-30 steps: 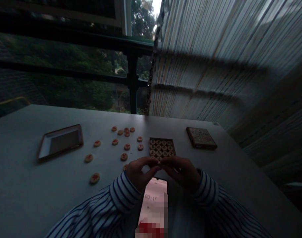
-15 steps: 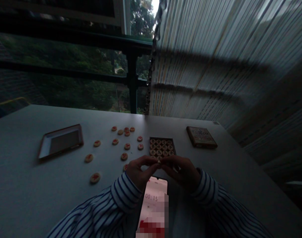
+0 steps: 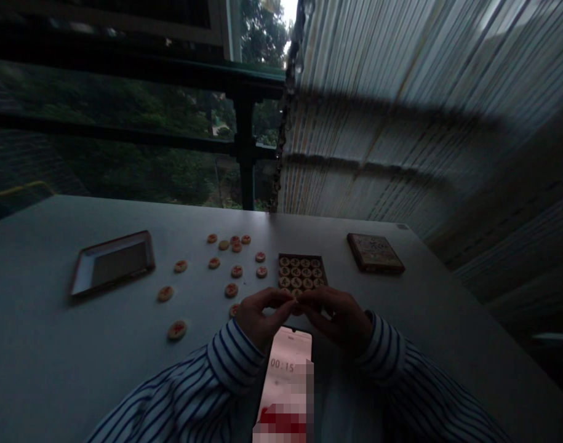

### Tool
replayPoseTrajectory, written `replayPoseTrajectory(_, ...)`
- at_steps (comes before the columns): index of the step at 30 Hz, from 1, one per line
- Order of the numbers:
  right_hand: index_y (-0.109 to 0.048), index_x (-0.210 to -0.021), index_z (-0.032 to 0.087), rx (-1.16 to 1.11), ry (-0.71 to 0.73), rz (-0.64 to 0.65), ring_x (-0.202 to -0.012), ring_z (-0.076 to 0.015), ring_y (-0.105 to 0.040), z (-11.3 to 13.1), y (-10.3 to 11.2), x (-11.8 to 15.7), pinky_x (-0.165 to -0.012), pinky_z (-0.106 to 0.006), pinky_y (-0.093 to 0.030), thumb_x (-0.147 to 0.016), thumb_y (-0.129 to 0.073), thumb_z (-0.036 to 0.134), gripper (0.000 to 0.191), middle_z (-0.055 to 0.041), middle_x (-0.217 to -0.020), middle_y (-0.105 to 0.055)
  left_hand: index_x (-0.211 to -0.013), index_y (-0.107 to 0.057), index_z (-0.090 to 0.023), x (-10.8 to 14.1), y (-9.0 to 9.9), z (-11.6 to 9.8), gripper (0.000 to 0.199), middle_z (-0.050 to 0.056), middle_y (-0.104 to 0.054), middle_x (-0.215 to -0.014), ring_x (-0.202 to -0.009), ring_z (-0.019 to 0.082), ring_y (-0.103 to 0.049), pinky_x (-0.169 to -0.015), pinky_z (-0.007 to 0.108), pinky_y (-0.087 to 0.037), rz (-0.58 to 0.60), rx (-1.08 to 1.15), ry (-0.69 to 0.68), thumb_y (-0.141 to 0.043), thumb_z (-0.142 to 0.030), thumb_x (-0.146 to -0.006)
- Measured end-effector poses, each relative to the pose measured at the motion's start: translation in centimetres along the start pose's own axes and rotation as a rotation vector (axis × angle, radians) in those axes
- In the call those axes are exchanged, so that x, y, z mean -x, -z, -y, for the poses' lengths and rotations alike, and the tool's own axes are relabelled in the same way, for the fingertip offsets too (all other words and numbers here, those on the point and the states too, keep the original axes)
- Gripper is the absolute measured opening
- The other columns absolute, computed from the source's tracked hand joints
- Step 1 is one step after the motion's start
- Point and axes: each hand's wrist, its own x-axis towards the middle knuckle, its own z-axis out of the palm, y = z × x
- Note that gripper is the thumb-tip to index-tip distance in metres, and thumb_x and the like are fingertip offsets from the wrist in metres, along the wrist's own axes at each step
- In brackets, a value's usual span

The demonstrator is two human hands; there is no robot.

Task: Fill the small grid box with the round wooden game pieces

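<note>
My left hand [image 3: 263, 317] and my right hand [image 3: 339, 317] meet at the near edge of a small square box [image 3: 326, 274]. The fingertips of both are pinched together on a Chinese chess piece [image 3: 295, 299], of which only a pale sliver shows. Inside the box, dark-marked round wooden pieces [image 3: 296, 272] lie face up in neat rows. My fingers hide part of the front row. Left of the box, several red-marked Chinese chess pieces [image 3: 236, 271] are scattered on the white table [image 3: 124, 351]; one of them [image 3: 234, 310] is partly covered by my left hand.
A phone [image 3: 285, 369] showing a timer at 00:15 lies below my hands, between my wrists. An open shallow tray-like lid [image 3: 112, 263] rests at the left. On the right is a flat decorated box [image 3: 376, 253]. A string curtain [image 3: 378, 123] and railing [image 3: 244, 141] stand beyond the table.
My hands stay pinched together in almost the same place; the fingertips have shifted slightly, and less of the held piece shows. The scattered pieces have not moved.
</note>
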Motion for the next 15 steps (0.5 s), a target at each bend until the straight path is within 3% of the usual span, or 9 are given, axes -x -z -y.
replayPoseTrajectory(15,-0.054,-0.1,0.019,0.006,0.041,-0.056,-0.061,-0.0076,-0.054,-0.1,-0.27,0.07,-0.052,-0.019,-0.041,-0.073,-0.056,0.016,0.028,-0.0015,-0.078,-0.064,-0.074,-0.062,-0.013,-0.14,-0.45,0.54,0.019,0.005,-0.068,-0.068,-0.065,0.016,-0.064,-0.064,0.028,-0.053,-0.142,0.161,0.156,-0.066,-0.028,-0.063)
